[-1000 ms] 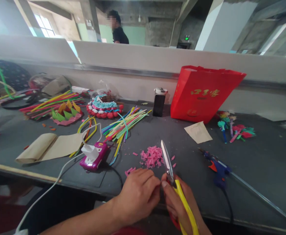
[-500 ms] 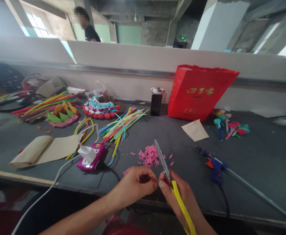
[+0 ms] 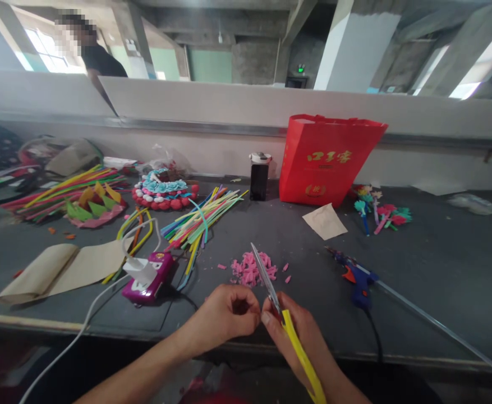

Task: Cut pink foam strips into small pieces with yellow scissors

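**Yellow-handled scissors slant toward pink clippings**

Ctr frame: pink clippings heaped on bench, up-frame of both hands; L hand nearer, fingertips pinched together, can't tell if on anything. R hand, lower ctr, has grip clamped on scissors, blades angling up-left.

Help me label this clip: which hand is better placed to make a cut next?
Probably the right hand: it grips the scissors, whose blades cross the pink pieces in this view. The left hand has no scissors.
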The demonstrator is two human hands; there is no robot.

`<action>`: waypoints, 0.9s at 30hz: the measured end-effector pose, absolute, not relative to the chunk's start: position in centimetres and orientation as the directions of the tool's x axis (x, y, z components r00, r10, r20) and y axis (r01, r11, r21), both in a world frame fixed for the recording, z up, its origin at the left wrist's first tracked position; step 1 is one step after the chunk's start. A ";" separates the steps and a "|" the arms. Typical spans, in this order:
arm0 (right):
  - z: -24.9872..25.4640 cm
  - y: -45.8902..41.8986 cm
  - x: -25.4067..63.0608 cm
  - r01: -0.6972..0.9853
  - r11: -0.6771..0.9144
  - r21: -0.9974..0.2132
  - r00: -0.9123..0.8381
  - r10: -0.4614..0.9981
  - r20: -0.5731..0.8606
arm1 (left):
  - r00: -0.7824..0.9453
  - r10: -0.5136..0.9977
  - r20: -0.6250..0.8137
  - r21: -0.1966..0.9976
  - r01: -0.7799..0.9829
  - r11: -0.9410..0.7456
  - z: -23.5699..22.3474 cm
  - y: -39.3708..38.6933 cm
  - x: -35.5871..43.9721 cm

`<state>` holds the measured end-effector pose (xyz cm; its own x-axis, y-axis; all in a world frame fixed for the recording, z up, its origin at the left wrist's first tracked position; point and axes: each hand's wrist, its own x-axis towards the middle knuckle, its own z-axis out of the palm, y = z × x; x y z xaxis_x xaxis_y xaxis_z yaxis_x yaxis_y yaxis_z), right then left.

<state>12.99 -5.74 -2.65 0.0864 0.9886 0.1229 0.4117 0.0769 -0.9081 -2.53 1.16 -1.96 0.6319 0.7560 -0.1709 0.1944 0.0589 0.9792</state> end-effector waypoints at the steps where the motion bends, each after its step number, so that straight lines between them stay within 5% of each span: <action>1: -2.6 -5.7 13.0 0.418 0.083 -0.904 0.093 0.987 0.134 | 0.627 0.759 -0.175 0.981 0.173 0.083 -1.8 1.2 -2.5; 6: -2.5 -6.0 13.3 0.573 0.130 -0.809 0.094 0.970 0.222 | 0.510 0.837 -0.200 0.932 -0.165 0.323 -0.5 1.6 -2.3; 11: -2.9 -6.8 13.1 0.790 0.205 -0.577 0.038 0.924 0.380 | 0.398 0.907 -0.135 0.786 -0.514 0.343 0.8 1.6 -2.5; 27: -4.4 -7.3 12.2 0.859 0.162 -0.485 0.014 0.941 0.339 | 0.337 0.928 -0.161 0.702 -0.621 0.347 1.2 0.0 -1.5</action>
<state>12.23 -7.30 -4.37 0.0136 0.9408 0.3385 0.8592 0.1621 -0.4852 -1.46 -0.03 1.21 0.3371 0.9277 -0.1605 -0.6213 0.3473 0.7024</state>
